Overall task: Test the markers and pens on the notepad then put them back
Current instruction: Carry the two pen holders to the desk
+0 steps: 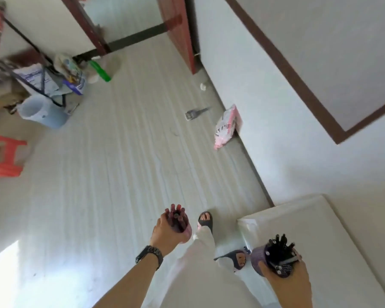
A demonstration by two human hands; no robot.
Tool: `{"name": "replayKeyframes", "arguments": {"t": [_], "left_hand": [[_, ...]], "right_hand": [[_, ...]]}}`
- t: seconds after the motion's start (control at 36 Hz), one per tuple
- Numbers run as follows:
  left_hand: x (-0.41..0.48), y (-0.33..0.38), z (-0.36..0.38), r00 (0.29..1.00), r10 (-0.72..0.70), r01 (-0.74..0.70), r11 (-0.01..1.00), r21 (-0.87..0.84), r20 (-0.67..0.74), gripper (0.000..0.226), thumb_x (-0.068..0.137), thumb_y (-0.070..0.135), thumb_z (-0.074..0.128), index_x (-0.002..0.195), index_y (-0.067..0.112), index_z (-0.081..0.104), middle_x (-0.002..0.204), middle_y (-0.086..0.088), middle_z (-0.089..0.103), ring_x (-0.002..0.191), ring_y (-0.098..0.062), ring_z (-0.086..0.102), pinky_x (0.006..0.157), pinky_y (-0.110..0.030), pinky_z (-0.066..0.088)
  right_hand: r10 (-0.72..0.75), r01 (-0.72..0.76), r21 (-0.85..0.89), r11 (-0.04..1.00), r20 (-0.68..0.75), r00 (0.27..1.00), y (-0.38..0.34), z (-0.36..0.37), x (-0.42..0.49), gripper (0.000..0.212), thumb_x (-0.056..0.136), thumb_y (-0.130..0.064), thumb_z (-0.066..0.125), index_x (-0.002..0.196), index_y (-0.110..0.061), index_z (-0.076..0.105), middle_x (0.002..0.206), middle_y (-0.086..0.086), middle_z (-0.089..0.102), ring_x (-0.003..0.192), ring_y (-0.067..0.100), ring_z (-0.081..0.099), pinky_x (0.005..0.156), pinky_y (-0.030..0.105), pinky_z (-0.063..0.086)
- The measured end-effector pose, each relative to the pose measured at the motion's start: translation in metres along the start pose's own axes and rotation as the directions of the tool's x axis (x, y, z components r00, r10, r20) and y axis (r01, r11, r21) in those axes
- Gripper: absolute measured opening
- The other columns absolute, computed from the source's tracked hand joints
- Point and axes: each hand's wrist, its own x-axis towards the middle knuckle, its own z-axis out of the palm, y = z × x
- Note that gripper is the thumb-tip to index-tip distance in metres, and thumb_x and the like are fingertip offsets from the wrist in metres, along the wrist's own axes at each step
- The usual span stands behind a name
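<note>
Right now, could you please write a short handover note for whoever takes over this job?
Left hand: grips a pink cup of reddish markers, carried over the floor.
Right hand: grips a purple cup of black pens, beside a white surface.
Notepad: not in view.
Done: cannot tell whether anything has been tested; both cups are in hand, not set down.
Left: find the notepad, test the markers and pens, put them back and set the cups down.

Pink cup [187, 229] stuffed with dark reddish markers [176, 216], gripped in the left hand [165, 232]. Purple cup [258, 257] full of black pens [278, 247], held in the right hand [286, 283].
</note>
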Motion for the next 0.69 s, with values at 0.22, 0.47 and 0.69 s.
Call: {"name": "replayKeyframes", "arguments": {"t": [0.22, 0.47, 0.69], "left_hand": [[-0.036, -0.115, -0.044, 0.943, -0.323, 0.299, 0.928, -0.224, -0.079, 0.084, 0.059, 0.052, 0.079, 0.129, 0.017, 0.048, 0.122, 0.004, 0.058, 0.109, -0.017, 0.06, 0.09, -0.031, 0.053], [-0.029, -0.214, -0.099, 0.87, -0.487, 0.402, 0.787, -0.467, -0.072, 0.088, 0.046, 0.061, 0.078, 0.118, 0.017, 0.053, 0.111, 0.006, 0.063, 0.095, -0.012, 0.062, 0.077, -0.022, 0.049], [0.016, -0.278, -0.19, 0.838, -0.516, 0.328, 0.735, -0.593, -0.176, 0.054, 0.059, 0.025, 0.084, 0.102, 0.008, 0.057, 0.097, -0.003, 0.061, 0.098, -0.029, 0.062, 0.08, -0.039, 0.054]], "right_hand": [[-0.189, 0.328, -0.414, 0.849, 0.341, 0.921, -0.053, 0.052, -0.014, 0.066, 0.046, -0.039, 0.096, 0.103, -0.012, 0.073, 0.089, 0.009, 0.072, 0.087, 0.032, 0.07, 0.077, 0.041, 0.057], [-0.193, 0.515, -0.589, 0.623, 0.521, 0.831, -0.137, 0.147, -0.031, 0.059, 0.062, -0.054, 0.083, 0.106, -0.018, 0.067, 0.105, 0.005, 0.066, 0.098, 0.029, 0.062, 0.082, 0.042, 0.052], [-0.193, 0.46, -0.543, 0.703, 0.478, 0.857, -0.189, 0.259, -0.064, 0.05, 0.065, -0.042, 0.087, 0.102, -0.019, 0.064, 0.099, 0.004, 0.067, 0.093, 0.027, 0.066, 0.082, 0.038, 0.05]]}}
